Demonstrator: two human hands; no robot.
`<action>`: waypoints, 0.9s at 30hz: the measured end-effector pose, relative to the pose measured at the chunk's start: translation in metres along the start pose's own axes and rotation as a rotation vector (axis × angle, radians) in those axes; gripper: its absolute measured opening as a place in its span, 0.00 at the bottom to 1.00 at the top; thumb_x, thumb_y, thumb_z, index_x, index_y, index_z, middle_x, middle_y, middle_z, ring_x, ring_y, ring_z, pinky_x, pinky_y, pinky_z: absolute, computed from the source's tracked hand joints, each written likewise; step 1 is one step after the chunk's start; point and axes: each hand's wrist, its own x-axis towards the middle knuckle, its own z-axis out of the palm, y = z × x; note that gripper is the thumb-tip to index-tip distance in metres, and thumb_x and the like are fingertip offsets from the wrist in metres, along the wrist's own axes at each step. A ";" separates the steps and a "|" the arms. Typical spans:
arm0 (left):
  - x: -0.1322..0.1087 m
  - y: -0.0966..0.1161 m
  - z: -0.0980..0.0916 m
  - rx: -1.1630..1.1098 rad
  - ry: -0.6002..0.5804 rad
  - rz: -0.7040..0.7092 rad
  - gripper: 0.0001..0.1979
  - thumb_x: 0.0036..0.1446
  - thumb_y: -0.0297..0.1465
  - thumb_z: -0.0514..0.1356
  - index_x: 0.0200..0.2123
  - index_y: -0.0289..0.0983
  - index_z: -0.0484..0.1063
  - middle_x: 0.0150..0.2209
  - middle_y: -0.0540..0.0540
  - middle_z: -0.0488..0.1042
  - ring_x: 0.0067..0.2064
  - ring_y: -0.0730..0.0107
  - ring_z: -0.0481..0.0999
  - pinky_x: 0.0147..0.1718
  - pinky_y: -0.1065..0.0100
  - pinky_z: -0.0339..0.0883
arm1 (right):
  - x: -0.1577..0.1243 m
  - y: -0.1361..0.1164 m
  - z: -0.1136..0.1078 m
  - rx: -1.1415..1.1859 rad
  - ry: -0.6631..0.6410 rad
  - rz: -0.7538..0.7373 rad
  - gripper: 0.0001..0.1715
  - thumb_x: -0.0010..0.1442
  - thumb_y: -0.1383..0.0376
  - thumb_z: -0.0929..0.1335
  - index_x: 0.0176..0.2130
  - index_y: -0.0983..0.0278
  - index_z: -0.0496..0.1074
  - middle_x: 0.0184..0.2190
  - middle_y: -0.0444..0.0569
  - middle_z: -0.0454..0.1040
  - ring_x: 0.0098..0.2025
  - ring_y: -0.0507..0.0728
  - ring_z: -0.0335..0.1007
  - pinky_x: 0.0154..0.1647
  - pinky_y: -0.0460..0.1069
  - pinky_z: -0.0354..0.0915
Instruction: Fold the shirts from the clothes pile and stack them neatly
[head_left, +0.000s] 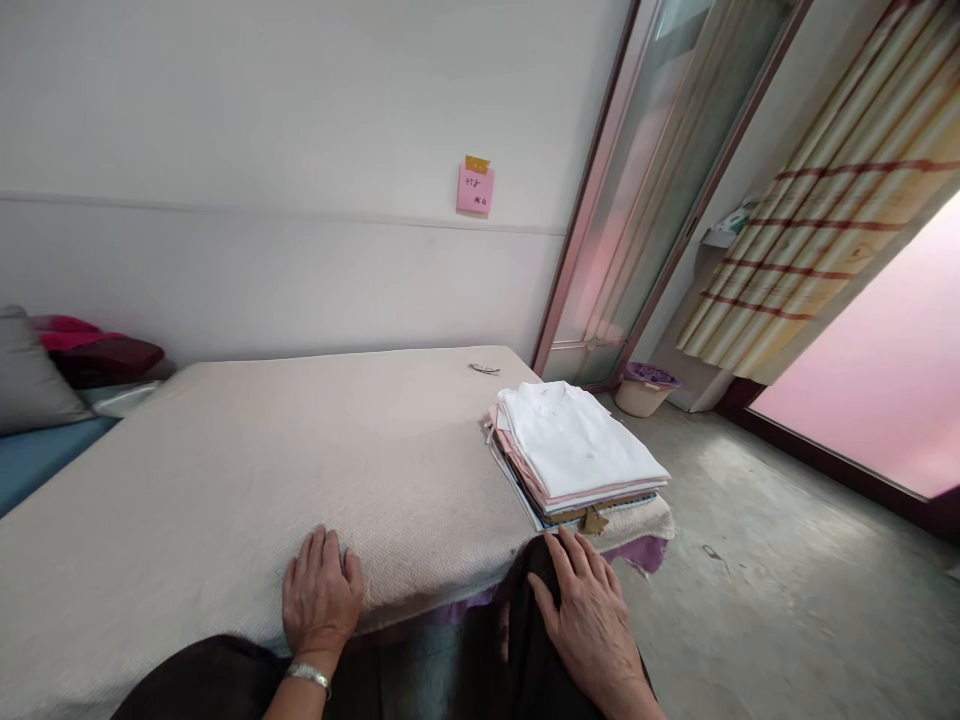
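My left hand (322, 590) lies flat on the cream bed cover (300, 450) near its front edge, fingers stretched out and nothing held. A silver bracelet (308, 677) circles that wrist. My right hand (589, 615) rests over the knee of my dark trousers (529, 620), fingers extended and holding nothing. Just beyond it, on the bed's right corner, sits a stack of folded clothes (577, 495). A white shirt (585, 440) tops the stack, with pink, white and brown layers showing beneath.
Farther back on the bed lies a small, thin dark item (484, 369). A grey pillow (34, 375) and red cloth (90, 345) are at left. A pink note (475, 188) is taped to the wall. Right of the bed, a lined bin (645, 390) stands on the concrete floor.
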 end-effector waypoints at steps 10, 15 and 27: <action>0.000 0.001 -0.002 0.000 -0.004 -0.002 0.19 0.68 0.33 0.50 0.56 0.28 0.70 0.61 0.30 0.70 0.63 0.48 0.67 0.61 0.50 0.59 | 0.001 0.002 0.003 -0.002 -0.002 -0.005 0.31 0.68 0.53 0.63 0.64 0.63 0.69 0.67 0.55 0.66 0.68 0.68 0.57 0.67 0.63 0.55; 0.001 0.001 -0.003 -0.024 0.000 -0.012 0.19 0.67 0.32 0.51 0.56 0.31 0.70 0.61 0.31 0.70 0.64 0.49 0.66 0.61 0.50 0.58 | 0.001 -0.001 -0.002 0.000 -0.005 -0.004 0.30 0.68 0.54 0.63 0.64 0.63 0.69 0.67 0.55 0.66 0.68 0.68 0.57 0.67 0.63 0.55; -0.001 0.001 0.001 -0.053 -0.008 -0.020 0.19 0.66 0.32 0.52 0.57 0.31 0.69 0.62 0.31 0.69 0.65 0.49 0.65 0.62 0.49 0.57 | 0.000 0.000 -0.002 0.016 -0.004 0.000 0.30 0.68 0.54 0.63 0.64 0.62 0.69 0.67 0.55 0.66 0.68 0.68 0.57 0.67 0.63 0.54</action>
